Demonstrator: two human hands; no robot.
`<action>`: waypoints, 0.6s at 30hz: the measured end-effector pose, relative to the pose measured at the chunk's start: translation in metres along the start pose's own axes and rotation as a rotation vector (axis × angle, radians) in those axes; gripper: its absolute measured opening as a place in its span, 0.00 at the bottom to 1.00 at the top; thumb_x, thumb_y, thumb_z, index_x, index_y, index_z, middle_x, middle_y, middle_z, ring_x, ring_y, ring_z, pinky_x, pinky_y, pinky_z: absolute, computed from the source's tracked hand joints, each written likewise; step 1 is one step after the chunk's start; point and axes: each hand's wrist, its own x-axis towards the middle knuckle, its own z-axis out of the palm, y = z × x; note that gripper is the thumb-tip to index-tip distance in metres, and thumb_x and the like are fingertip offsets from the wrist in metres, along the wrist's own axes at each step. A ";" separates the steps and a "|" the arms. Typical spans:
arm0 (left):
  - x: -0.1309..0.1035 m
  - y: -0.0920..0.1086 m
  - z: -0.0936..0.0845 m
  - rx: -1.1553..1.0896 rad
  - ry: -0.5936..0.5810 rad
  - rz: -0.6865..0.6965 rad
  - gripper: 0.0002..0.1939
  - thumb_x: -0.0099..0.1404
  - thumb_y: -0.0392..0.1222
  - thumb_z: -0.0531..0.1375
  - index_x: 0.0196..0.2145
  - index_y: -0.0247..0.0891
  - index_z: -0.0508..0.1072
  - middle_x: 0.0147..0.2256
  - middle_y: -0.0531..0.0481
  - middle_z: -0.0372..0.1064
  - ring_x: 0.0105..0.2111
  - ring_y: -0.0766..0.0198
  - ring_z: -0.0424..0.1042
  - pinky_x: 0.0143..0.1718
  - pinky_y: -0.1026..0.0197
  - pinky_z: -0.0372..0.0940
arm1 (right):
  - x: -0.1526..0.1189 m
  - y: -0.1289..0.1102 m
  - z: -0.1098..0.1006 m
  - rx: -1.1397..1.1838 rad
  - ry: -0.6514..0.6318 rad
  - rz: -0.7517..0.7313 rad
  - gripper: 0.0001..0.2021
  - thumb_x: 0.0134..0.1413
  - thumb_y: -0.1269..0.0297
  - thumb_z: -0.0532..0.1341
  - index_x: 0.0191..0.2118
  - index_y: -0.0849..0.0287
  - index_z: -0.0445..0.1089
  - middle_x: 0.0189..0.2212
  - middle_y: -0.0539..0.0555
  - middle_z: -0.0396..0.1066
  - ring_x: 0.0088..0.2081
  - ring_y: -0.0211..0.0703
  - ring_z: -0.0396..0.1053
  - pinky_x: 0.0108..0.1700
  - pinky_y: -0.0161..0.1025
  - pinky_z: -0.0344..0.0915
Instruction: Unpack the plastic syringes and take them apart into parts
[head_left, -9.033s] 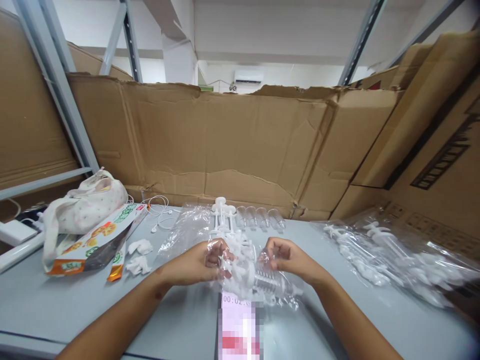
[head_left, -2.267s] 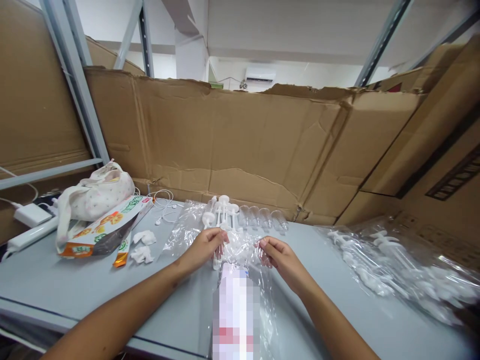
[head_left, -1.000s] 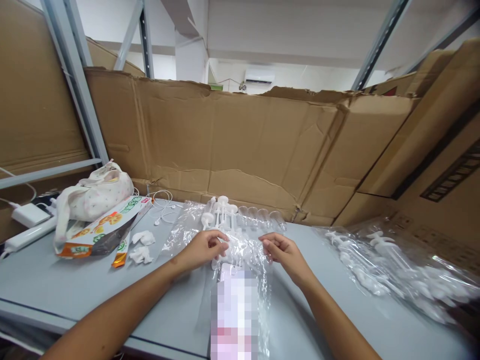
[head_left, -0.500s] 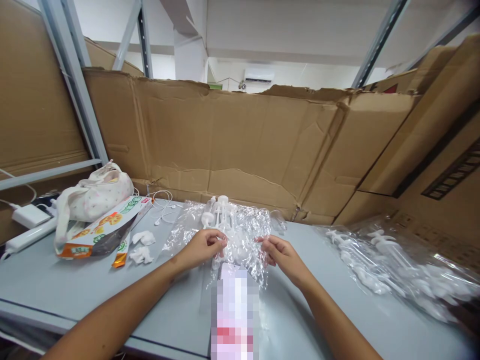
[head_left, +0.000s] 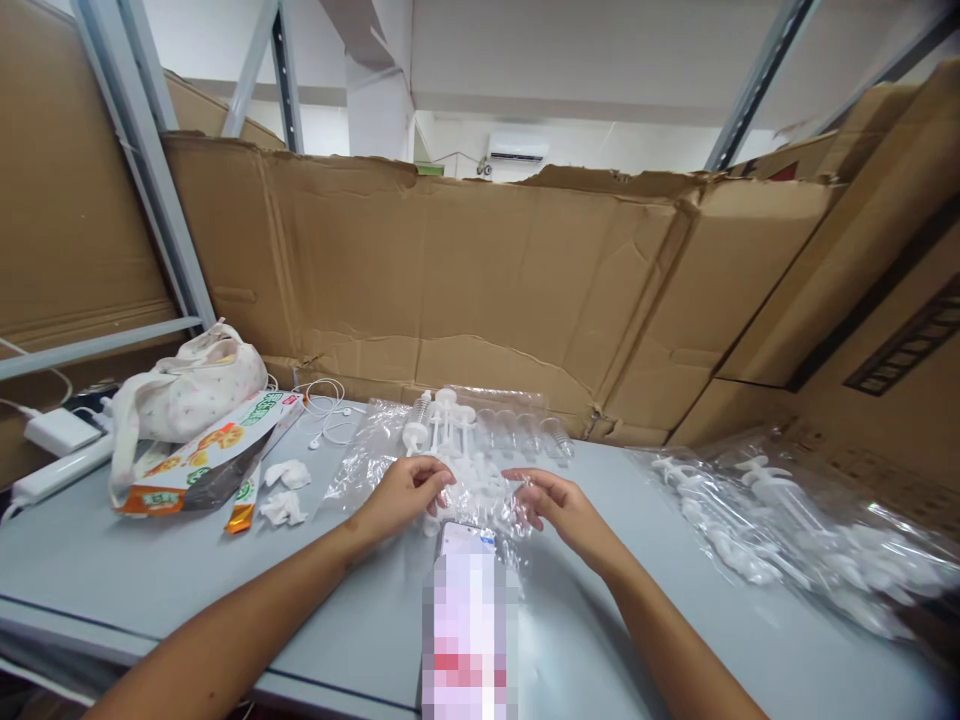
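Note:
A clear plastic bag [head_left: 517, 400] lies in the middle of the grey table, with several white plastic parts [head_left: 448, 425] and clear ribbed pieces [head_left: 514, 432] in or under it. At its left side my left hand [head_left: 411, 490] is closed, thumb and index finger pinched at the bag's near edge. My right hand [head_left: 551, 500] is at the right side of the bag, its fingers apart and bent over the film. Just nearer than both hands lies a phone [head_left: 469, 600], its screen mostly blurred out.
Bags of white parts [head_left: 720, 520] lie at the right. Left are a white cloth bag [head_left: 202, 385], a snack box [head_left: 217, 455], crumpled tissues [head_left: 285, 490], earphones [head_left: 330, 425] and a white charger [head_left: 61, 432]. A cardboard wall [head_left: 465, 270] stands behind.
My right hand has shifted slightly left and its fingers have spread. The film near it lies lower and flatter, and the clear ribbed pieces show more plainly. My left hand has hardly moved.

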 end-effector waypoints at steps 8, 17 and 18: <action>-0.002 0.005 0.000 0.013 -0.100 -0.020 0.16 0.56 0.51 0.59 0.28 0.33 0.70 0.21 0.49 0.70 0.19 0.68 0.65 0.23 0.65 0.60 | 0.003 0.003 0.000 0.007 0.138 0.005 0.18 0.47 0.47 0.61 0.32 0.60 0.72 0.18 0.49 0.67 0.19 0.38 0.64 0.22 0.36 0.54; 0.001 0.003 -0.003 0.020 -0.010 0.007 0.15 0.57 0.50 0.59 0.29 0.32 0.71 0.22 0.51 0.67 0.20 0.68 0.65 0.24 0.64 0.61 | 0.002 0.006 -0.001 -0.043 -0.048 0.046 0.20 0.47 0.49 0.62 0.38 0.61 0.73 0.16 0.48 0.66 0.18 0.35 0.60 0.23 0.36 0.56; 0.001 0.003 -0.004 0.023 -0.014 0.011 0.15 0.57 0.50 0.59 0.31 0.33 0.71 0.23 0.51 0.68 0.21 0.68 0.65 0.25 0.64 0.61 | 0.002 0.006 -0.001 -0.038 -0.034 0.054 0.19 0.47 0.48 0.62 0.36 0.61 0.73 0.17 0.48 0.66 0.18 0.36 0.61 0.23 0.36 0.55</action>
